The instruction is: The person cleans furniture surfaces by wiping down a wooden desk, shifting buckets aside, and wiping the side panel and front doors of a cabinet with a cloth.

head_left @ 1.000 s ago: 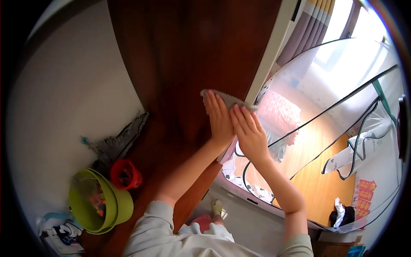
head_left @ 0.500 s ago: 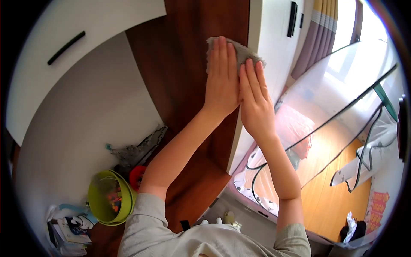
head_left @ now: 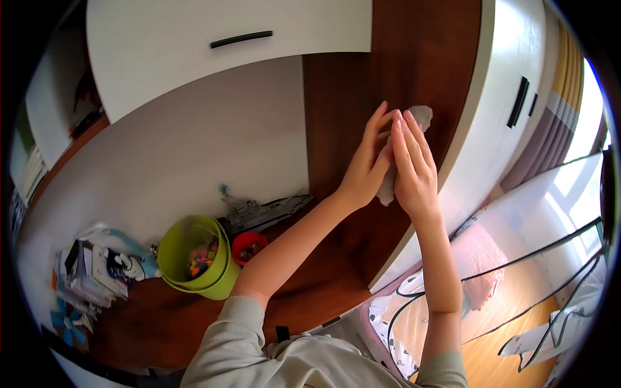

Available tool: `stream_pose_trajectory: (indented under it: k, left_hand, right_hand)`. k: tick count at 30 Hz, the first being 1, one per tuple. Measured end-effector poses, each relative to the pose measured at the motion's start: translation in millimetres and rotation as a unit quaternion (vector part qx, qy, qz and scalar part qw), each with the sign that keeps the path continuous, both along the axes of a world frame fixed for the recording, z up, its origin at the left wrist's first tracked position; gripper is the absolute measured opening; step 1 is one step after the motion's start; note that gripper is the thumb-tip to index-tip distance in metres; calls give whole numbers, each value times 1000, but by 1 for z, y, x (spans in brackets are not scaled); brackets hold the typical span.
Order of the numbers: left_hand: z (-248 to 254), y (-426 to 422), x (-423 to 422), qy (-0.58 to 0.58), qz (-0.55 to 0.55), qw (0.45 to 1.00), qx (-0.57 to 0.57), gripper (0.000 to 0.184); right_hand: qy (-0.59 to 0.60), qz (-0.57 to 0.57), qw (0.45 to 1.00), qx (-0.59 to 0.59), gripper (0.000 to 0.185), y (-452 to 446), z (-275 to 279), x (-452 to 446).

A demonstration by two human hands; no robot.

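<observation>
A grey fluffy cloth point(head_left: 387, 187) is squeezed into a narrow strip at my hands, in front of the upright dark wood panel point(head_left: 336, 97); its upper end sticks out past the right fingertips. My right hand point(head_left: 416, 171) presses along the cloth with its fingers straight and together. On the other side, my left hand point(head_left: 365, 165) has its thumb by the cloth and its fingers slightly bent, the fingertips close to those of the right hand. Between the palms, most of the cloth is hidden.
On the brown desk point(head_left: 310, 284) stand green buckets point(head_left: 226, 275) with colourful pieces inside, a red bowl point(head_left: 240, 242), a grey model ship point(head_left: 265, 213) and books point(head_left: 87, 278). A white cabinet point(head_left: 310, 26) hangs above. At right are a white wardrobe point(head_left: 504, 77) and a mesh tent point(head_left: 517, 239).
My view has turned left, showing more desk. The cloth, flat under both palms before, is now narrowed between my hands. My left hand has turned, and its fingers have bent and parted.
</observation>
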State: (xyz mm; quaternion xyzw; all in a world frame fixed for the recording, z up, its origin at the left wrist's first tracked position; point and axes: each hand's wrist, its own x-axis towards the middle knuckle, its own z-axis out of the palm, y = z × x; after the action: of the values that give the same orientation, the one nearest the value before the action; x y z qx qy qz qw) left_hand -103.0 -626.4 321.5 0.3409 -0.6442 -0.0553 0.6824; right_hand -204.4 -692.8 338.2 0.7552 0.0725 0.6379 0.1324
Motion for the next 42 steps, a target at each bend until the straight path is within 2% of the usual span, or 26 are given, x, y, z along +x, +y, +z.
stream_pose_trajectory:
  k: [1,2,5,6,9,11,12,13,14,17,19,21,25,26,29,31,34,37,38,41,42]
  left_hand:
    - [-2,14,5,15,-13,1000,12,67]
    - [-3,30,7,20,31,999,-9,66]
    - [-1,77,27,-33,147,986,74,54]
    - [3,87,31,19,177,982,55,45]
    - [14,132,55,1,250,958,139,37]
    - [30,165,62,-68,331,933,125,35]
    - [35,177,71,-81,338,935,74,36]
    - [47,191,72,-47,345,936,58,29]
    - [59,207,78,-67,374,923,59,25]
    - [98,254,92,-141,439,884,80,20]
    - [121,272,103,-196,466,863,12,14]
    - [141,287,114,-255,550,796,3,14]
    - [166,297,135,-373,670,639,-66,11]
    - [168,298,146,-412,685,594,-87,10]
    - [168,293,161,-512,691,473,-193,9]
    - [163,286,161,-540,694,436,-192,14]
    - [150,273,161,-536,687,452,-189,17]
    - [134,271,167,-515,674,497,-183,30]
    - [127,278,162,-507,656,547,-115,38]
    - [126,278,168,-505,673,532,-97,42]
    - [126,278,173,-499,671,541,-91,49]
  right_hand:
    - [-6,34,999,12,44,4,2,9]
    - [-12,68,997,24,45,8,4,18]
    - [3,141,990,25,50,24,8,44]
    - [8,151,988,23,51,29,8,55]
    - [38,211,976,29,51,55,15,76]
    - [51,260,963,55,45,73,22,88]
    - [67,288,952,75,43,80,25,95]
    - [83,316,940,94,41,89,29,101]
    - [130,382,893,198,29,101,33,107]
    - [167,396,888,162,18,119,54,129]
    - [166,432,872,161,13,137,72,144]
    - [131,448,874,133,15,151,90,163]
    - [-3,345,938,32,23,168,118,200]
    - [-63,297,953,-24,28,168,124,211]
    - [-175,203,959,-85,31,173,129,217]
    - [-190,178,961,-89,32,178,128,221]
    - [-142,146,976,-76,34,184,119,217]
    - [-167,147,974,-51,36,192,106,220]
    - [-134,143,980,-40,42,196,99,216]
    - [-111,129,985,-16,50,210,99,217]
    - [-78,130,988,-5,58,210,99,222]
